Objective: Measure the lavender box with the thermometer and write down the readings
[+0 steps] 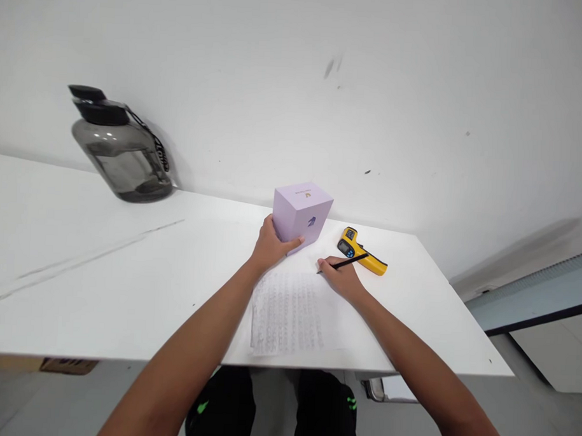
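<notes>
My left hand (271,246) is closed around the lower left part of a lavender box (291,219), thumb across its front face. The box stands on the white table near the wall, with small markings on its top and front. Between the fingers of my right hand (340,277) is a slim black pen (350,261), its tip pointing down and left near the top right of a sheet of paper (290,316). Rows of handwriting cover much of that sheet. Just beyond my right hand lies a yellow and black infrared thermometer (373,263), partly crossed by the pen.
A large grey see-through water bottle (125,168) with a black lid and strap stands at the back left, partly filled. The white table (102,281) meets a marked white wall (257,83) behind. Its right edge ends near a glass-like panel (531,296).
</notes>
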`<move>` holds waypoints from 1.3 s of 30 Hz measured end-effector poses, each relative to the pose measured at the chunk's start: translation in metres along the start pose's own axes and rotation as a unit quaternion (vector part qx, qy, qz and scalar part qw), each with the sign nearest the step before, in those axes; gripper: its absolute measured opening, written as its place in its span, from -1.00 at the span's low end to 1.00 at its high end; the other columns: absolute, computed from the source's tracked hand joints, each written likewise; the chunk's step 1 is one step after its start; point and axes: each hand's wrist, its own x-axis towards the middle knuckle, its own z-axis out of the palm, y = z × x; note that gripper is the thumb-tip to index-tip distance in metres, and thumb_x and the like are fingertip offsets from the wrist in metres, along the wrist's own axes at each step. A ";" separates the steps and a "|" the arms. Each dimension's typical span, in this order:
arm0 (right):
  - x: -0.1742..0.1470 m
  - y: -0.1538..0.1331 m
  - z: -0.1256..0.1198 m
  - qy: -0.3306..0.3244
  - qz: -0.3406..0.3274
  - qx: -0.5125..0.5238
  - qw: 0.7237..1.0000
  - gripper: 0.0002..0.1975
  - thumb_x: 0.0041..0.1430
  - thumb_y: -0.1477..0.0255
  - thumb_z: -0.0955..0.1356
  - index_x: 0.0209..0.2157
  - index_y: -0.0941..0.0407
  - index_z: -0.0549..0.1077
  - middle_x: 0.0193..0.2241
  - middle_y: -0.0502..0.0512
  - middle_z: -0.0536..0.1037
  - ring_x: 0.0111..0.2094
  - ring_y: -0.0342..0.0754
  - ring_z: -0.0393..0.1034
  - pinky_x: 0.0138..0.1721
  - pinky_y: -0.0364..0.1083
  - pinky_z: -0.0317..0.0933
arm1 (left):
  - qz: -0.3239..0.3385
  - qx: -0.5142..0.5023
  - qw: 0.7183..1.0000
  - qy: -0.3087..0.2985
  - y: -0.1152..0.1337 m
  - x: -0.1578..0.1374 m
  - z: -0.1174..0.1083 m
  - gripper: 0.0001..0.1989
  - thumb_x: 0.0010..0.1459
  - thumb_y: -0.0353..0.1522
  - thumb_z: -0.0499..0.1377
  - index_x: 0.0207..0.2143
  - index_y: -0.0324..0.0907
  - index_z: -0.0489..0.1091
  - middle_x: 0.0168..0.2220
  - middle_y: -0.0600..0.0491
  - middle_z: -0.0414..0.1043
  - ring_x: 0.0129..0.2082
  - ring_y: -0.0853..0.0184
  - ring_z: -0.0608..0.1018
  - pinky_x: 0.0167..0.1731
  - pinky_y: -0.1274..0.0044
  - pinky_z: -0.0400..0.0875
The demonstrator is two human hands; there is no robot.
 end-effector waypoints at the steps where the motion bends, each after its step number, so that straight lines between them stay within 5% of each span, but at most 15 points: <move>1: 0.000 0.000 0.000 -0.004 -0.001 0.001 1.000 -0.63 0.16 0.16 0.32 -0.56 0.13 0.50 -0.62 0.00 0.41 -0.50 -0.09 0.28 -0.45 -0.12 0.15 | -0.001 0.004 1.000 -0.001 0.000 0.000 0.000 -0.08 -0.24 -0.07 0.47 0.12 -0.08 0.12 0.15 -0.16 0.22 0.15 0.01 0.36 0.04 0.17 0.37; 9: 0.000 -0.002 -0.003 0.008 -0.006 0.007 1.000 -0.61 0.19 0.16 0.31 -0.59 0.11 0.45 -0.65 -0.02 0.37 -0.53 -0.09 0.28 -0.44 -0.11 0.17 | 0.001 0.014 1.000 -0.001 -0.001 0.001 0.001 -0.08 -0.23 -0.05 0.46 0.12 -0.08 0.10 0.16 -0.16 0.21 0.16 0.01 0.36 0.04 0.18 0.37; 15: -0.007 -0.003 -0.003 0.083 -0.080 -0.073 0.991 -0.61 0.29 0.10 0.24 -0.33 0.09 0.51 -0.47 0.06 0.55 -0.39 0.00 0.45 -0.32 -0.07 0.28 | -0.001 0.025 1.000 -0.002 0.001 -0.001 0.000 -0.07 -0.21 -0.06 0.45 0.13 -0.09 0.09 0.18 -0.18 0.20 0.18 0.02 0.35 0.07 0.18 0.36; 23: -0.010 0.007 0.010 -0.010 -0.209 -0.256 0.944 -0.62 0.25 0.50 0.21 0.02 0.08 0.50 -0.19 0.13 0.57 -0.30 -0.05 0.48 -0.29 -0.12 0.29 | -0.006 0.034 0.999 -0.004 0.001 -0.001 -0.001 -0.06 -0.19 -0.05 0.44 0.15 -0.10 0.06 0.19 -0.17 0.19 0.18 0.05 0.35 0.07 0.21 0.37; 27: -0.010 0.004 0.008 -0.018 -0.189 -0.328 0.925 -0.56 0.29 0.49 0.20 0.15 0.05 0.44 -0.15 0.12 0.56 -0.31 -0.06 0.46 -0.35 -0.13 0.23 | -0.004 0.033 0.999 0.000 0.001 -0.001 0.000 -0.07 -0.19 -0.05 0.44 0.14 -0.11 0.07 0.18 -0.17 0.20 0.18 0.06 0.35 0.08 0.22 0.38; 31: -0.003 0.001 -0.014 0.125 -0.141 -0.405 0.895 -0.56 0.32 0.44 0.18 0.15 0.16 0.45 -0.13 0.27 0.54 -0.21 0.05 0.43 -0.27 -0.05 0.20 | -0.003 0.023 1.000 -0.003 0.001 -0.002 0.000 -0.06 -0.19 -0.06 0.45 0.15 -0.10 0.07 0.20 -0.18 0.19 0.19 0.05 0.35 0.07 0.22 0.38; 34: 0.005 0.001 -0.039 0.198 -0.046 -0.452 0.869 -0.51 0.31 0.24 0.25 0.18 0.15 0.40 -0.03 0.33 0.50 -0.05 0.19 0.35 -0.12 0.07 0.15 | -0.001 0.014 1.000 -0.010 0.000 -0.002 -0.001 -0.06 -0.19 -0.06 0.45 0.16 -0.10 0.07 0.21 -0.18 0.19 0.20 0.05 0.35 0.08 0.21 0.38; 39: 0.011 0.010 -0.062 0.127 0.121 -0.464 0.868 -0.30 0.17 -0.05 0.31 0.20 0.10 0.35 0.01 0.29 0.48 0.03 0.24 0.28 -0.02 0.15 0.06 | -0.006 0.013 1.000 -0.007 0.001 -0.002 -0.001 -0.06 -0.18 -0.07 0.45 0.17 -0.09 0.08 0.23 -0.18 0.19 0.20 0.04 0.35 0.08 0.20 0.38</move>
